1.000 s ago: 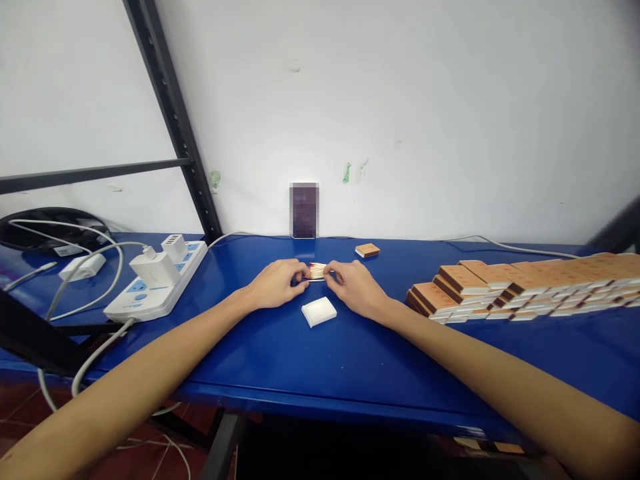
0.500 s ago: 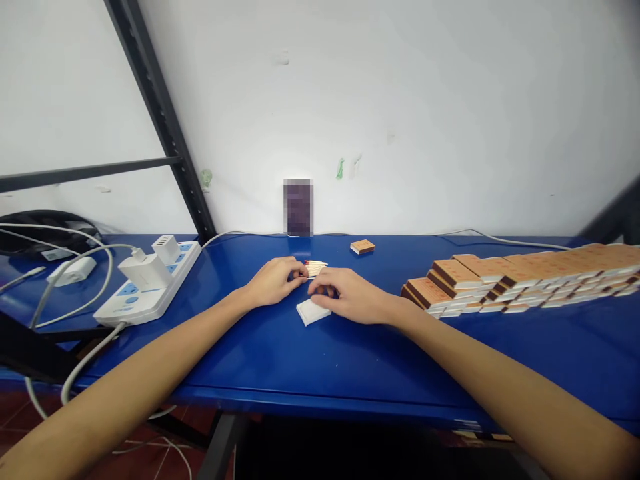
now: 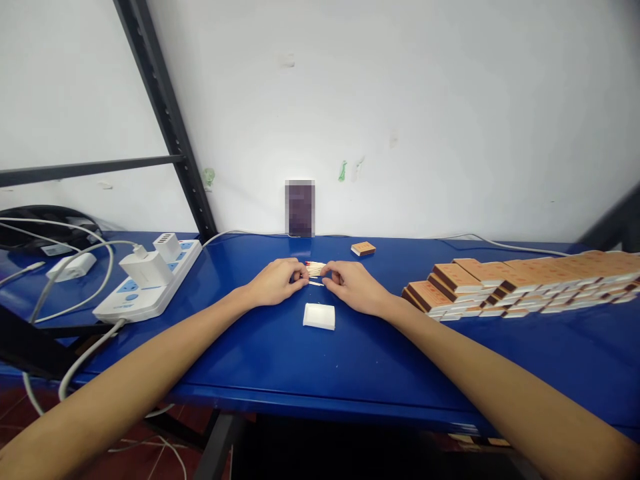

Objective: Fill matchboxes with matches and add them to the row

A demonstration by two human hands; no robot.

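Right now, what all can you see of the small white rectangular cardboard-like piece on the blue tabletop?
The small white rectangular piece looks like thin, plain card with slightly raised edges, perhaps a shallow tray; its inside is too washed out to read. It lies flat on the glossy blue tabletop, long side running roughly left to right, nearer the viewer than the pale, red-tipped wooden matches. Neither the bare left hand nor the bare right hand touches it; only the tabletop does.

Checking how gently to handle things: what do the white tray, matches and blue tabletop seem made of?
White tray: probably matte cardboard, judging by its dull, papery white surface.
Matches: likely wood; pale sticks with reddish heads.
Blue tabletop: glossy, perhaps painted metal; it shows soft reflections.
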